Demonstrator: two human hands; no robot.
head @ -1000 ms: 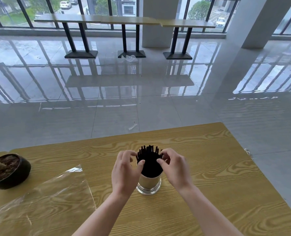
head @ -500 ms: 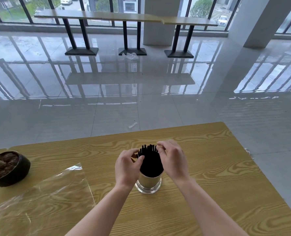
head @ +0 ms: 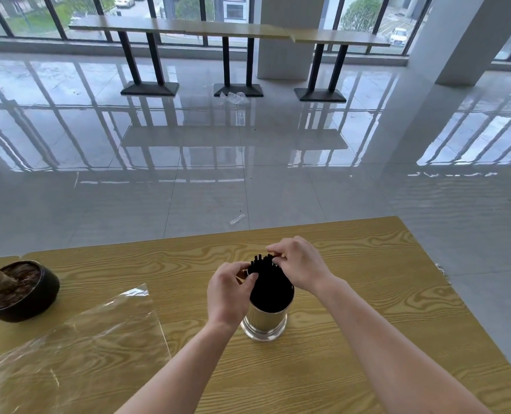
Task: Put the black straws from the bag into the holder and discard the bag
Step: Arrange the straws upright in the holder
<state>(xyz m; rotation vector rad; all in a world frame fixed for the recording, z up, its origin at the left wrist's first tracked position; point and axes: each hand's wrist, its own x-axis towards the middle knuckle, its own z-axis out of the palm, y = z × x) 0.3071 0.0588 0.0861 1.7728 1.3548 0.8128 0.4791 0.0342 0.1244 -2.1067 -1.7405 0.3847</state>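
The black straws [head: 269, 282] in the holder [head: 264, 319] are pinched at their tops by the left hand [head: 228, 291] and, it seems, the right hand [head: 300, 265]; the emptied bag [head: 78, 348] is laid flat on the table [head: 367, 294].

Glossy grey tiled floor [head: 206, 186], long bar tables [head: 227, 28] before tall windows [head: 33, 16].

Toward the table's [head: 367, 264] right edge and near edge the wood lies bare. The holder [head: 266, 321] stands mid-table. A clear bag [head: 78, 348] covers the near left corner, and a plant pot [head: 24, 291] blocks the left edge.
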